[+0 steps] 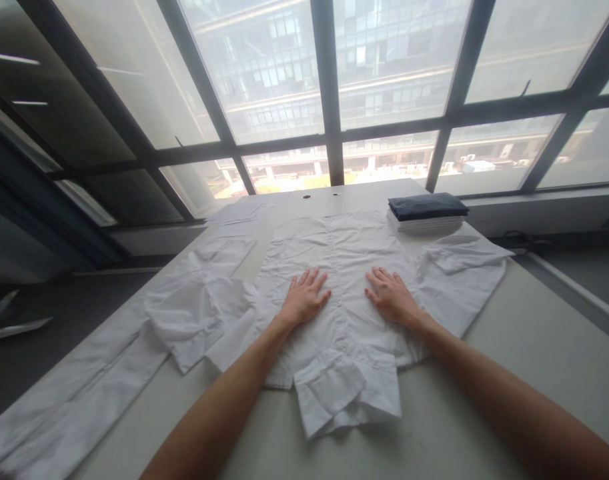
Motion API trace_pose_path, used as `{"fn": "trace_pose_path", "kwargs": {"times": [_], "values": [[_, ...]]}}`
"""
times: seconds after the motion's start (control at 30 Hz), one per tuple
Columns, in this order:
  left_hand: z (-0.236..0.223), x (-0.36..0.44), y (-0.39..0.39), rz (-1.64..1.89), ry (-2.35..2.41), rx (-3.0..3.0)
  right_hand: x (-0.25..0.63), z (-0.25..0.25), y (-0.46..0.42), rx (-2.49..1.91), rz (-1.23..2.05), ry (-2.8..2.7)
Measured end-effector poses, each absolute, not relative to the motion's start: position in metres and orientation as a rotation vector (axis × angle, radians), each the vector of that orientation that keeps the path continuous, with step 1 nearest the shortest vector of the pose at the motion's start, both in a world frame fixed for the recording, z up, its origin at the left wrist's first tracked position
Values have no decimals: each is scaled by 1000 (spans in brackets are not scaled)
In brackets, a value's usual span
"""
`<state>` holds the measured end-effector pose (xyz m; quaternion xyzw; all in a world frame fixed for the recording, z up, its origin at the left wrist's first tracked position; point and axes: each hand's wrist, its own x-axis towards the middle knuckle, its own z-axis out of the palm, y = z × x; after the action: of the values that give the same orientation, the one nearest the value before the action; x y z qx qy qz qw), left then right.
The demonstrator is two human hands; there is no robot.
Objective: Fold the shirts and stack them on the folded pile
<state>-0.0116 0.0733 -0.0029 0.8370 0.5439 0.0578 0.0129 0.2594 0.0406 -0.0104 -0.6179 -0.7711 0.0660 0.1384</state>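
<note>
A white shirt (341, 250) lies spread on the table, wrinkled along a gathered line down its middle. One sleeve (459, 273) reaches out to the right and bunched white cloth (199, 313) lies at the left. Its collar-like end (347, 390) is folded over itself, closest to me. My left hand (305, 295) rests flat on the shirt left of the middle line, fingers spread. Right of that line, my right hand (391, 297) also presses flat, with its fingers stretched out. Neither hand grips the fabric.
A folded stack (427, 212), dark blue cloth over white, stands at the table's back right. Long white cloth (84, 393) runs along the left edge of the pale table (539, 360). Large framed windows (334, 100) rise behind; a dark curtain (29, 200) hangs at left.
</note>
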Motion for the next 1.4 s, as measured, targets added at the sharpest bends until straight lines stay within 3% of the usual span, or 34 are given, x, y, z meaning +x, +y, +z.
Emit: {"fn": "trace_pose_path", "kwargs": {"times": [0.43,0.7,1.0,1.4], "values": [[-2,-11,72,198,1680,2597,259,-10,41,-1782,186,-2238],[18,-25,70,385,1681,2549,263,3,36,-1725,127,-2067],[7,-77,12,257,1637,2653,259,-6,22,-1780,196,-2234],[4,-76,-53,65,1605,2620,272,-19,-41,-1699,299,-2126]]}}
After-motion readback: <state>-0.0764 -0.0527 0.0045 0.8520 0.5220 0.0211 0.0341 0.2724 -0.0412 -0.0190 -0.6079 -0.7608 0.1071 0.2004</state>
